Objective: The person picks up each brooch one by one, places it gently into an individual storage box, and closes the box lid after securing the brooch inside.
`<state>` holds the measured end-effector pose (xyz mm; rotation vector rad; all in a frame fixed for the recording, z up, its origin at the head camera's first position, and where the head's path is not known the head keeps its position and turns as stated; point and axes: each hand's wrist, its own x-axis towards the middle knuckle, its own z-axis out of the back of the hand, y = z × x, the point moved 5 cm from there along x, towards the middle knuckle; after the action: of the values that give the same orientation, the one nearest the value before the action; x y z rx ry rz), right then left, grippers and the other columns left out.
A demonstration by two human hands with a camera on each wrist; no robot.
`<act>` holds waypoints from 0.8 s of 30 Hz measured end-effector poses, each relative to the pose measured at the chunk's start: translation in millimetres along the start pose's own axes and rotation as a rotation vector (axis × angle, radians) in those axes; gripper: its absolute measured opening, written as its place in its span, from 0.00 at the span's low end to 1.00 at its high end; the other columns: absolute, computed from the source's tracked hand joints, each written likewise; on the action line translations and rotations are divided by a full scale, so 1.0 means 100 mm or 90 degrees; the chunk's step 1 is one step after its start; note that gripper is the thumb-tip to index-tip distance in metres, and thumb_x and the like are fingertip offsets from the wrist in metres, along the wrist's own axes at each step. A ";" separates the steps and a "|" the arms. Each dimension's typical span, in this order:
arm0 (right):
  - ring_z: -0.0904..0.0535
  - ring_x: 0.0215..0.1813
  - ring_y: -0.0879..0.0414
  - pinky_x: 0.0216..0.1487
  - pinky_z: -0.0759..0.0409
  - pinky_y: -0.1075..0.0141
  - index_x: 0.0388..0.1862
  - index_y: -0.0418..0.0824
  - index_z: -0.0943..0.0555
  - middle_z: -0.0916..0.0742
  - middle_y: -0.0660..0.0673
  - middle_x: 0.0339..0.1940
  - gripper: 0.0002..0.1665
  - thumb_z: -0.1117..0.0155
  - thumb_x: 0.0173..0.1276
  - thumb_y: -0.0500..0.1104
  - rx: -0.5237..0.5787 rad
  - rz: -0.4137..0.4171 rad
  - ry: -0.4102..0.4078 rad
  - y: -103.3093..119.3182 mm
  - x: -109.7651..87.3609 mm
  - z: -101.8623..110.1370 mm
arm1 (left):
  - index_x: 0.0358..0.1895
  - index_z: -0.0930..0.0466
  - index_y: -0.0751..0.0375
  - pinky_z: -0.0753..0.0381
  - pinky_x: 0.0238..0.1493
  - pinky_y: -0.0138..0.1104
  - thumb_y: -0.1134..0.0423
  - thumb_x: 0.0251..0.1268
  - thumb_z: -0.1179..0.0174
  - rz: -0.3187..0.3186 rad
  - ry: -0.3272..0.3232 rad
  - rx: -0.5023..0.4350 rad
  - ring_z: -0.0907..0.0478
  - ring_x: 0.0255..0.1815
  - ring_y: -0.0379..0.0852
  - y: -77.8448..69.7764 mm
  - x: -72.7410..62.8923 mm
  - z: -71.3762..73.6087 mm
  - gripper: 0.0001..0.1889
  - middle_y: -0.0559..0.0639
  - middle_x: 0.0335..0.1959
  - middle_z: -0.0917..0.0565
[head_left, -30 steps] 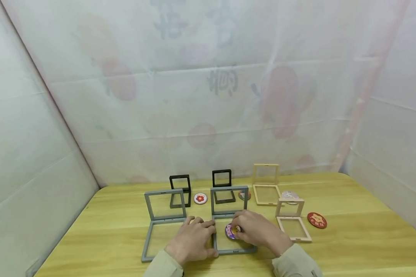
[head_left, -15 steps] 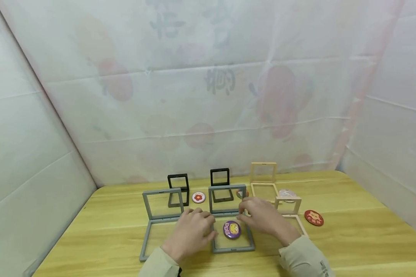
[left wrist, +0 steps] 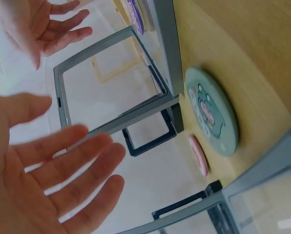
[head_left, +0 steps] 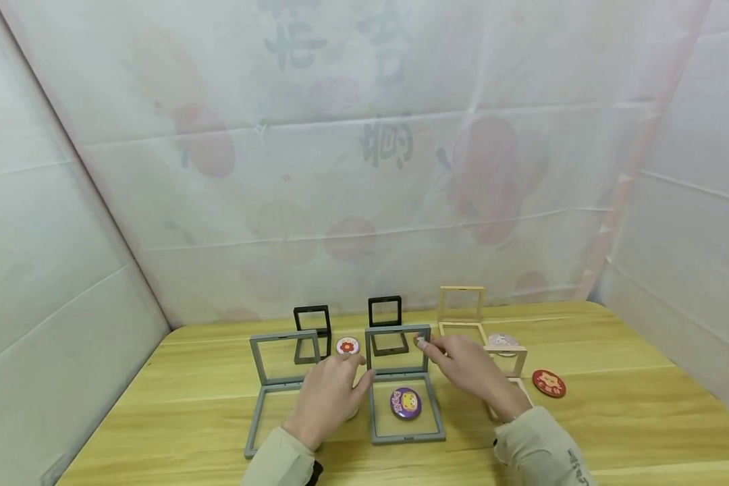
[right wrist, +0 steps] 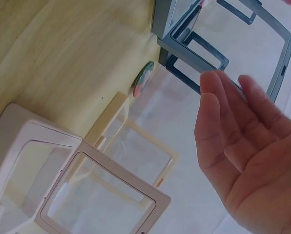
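I see the left hand (head_left: 327,395) and right hand (head_left: 466,362) empty, fingers loosely parted. The purple badge (head_left: 406,403) lies flat on the near half of the right-hand grey frame (head_left: 408,439); bumping its raised lid (head_left: 397,329) could shift the badge off-centre.

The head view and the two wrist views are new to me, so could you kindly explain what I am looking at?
There is no machine here, only a person's bare left hand and right hand. The head picture comes from a camera on the head, looking forward and down; each wrist picture comes from a camera on that wrist. On the wooden table are opened grey frames, black frames and pale frames, with round badges among them. A purple badge lies in the grey frame between the hands. Neither hand appears to hold anything: their fingers look open.
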<state>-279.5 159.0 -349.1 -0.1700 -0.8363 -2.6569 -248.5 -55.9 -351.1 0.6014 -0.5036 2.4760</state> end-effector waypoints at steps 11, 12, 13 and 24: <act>0.29 0.21 0.57 0.22 0.30 0.65 0.35 0.37 0.21 0.24 0.47 0.20 0.24 0.52 0.84 0.53 0.109 -0.100 -0.041 -0.10 0.03 0.03 | 0.48 0.15 0.71 0.26 0.20 0.30 0.61 0.70 0.35 0.127 0.007 -0.111 0.22 0.19 0.40 0.08 0.05 -0.01 0.14 0.61 0.40 0.12; 0.27 0.22 0.56 0.23 0.28 0.64 0.38 0.36 0.21 0.23 0.45 0.22 0.25 0.53 0.84 0.54 0.116 -0.111 -0.044 -0.10 0.03 0.02 | 0.49 0.15 0.71 0.25 0.20 0.30 0.61 0.71 0.36 0.135 0.006 -0.124 0.23 0.19 0.40 0.08 0.06 -0.01 0.14 0.62 0.41 0.12; 0.25 0.24 0.54 0.24 0.26 0.63 0.41 0.35 0.21 0.21 0.44 0.24 0.27 0.54 0.84 0.56 0.126 -0.122 -0.046 -0.11 0.03 0.02 | 0.50 0.16 0.72 0.25 0.20 0.32 0.61 0.72 0.38 0.145 0.004 -0.139 0.23 0.18 0.41 0.09 0.07 -0.01 0.15 0.63 0.42 0.13; 0.19 0.36 0.46 0.31 0.21 0.58 0.50 0.30 0.22 0.17 0.37 0.37 0.34 0.61 0.84 0.60 0.158 -0.161 -0.030 -0.12 0.06 -0.02 | 0.59 0.24 0.76 0.14 0.43 0.51 0.54 0.82 0.50 0.230 0.028 -0.267 0.13 0.45 0.60 0.14 0.09 -0.12 0.24 0.71 0.54 0.18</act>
<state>-289.6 164.8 -355.7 -0.0684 -1.2699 -2.7538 -267.6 -57.6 -360.0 0.3034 -1.1632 2.5838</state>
